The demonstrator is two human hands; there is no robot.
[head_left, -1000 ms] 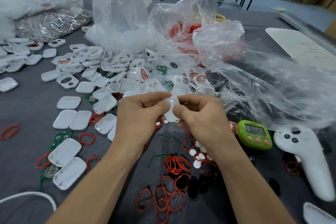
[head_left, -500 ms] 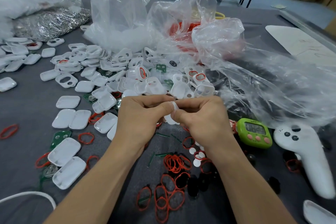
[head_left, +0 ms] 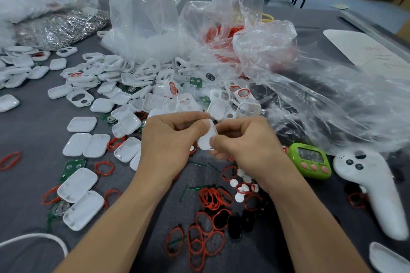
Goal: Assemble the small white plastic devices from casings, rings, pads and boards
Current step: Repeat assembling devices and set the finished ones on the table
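White casing point(head_left: 206, 137) was pinched between left hand point(head_left: 168, 144) and right hand point(head_left: 246, 142), both curled round it, neither nearer; long axis ran away between the thumbs (inside face hidden).

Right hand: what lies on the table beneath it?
Beside the right hand, which grips a white casing with the left hand, red rings and white pads show; directly underneath is covered.

Curled fingers point(head_left: 193, 127) hide most of the white casing point(head_left: 206, 141).
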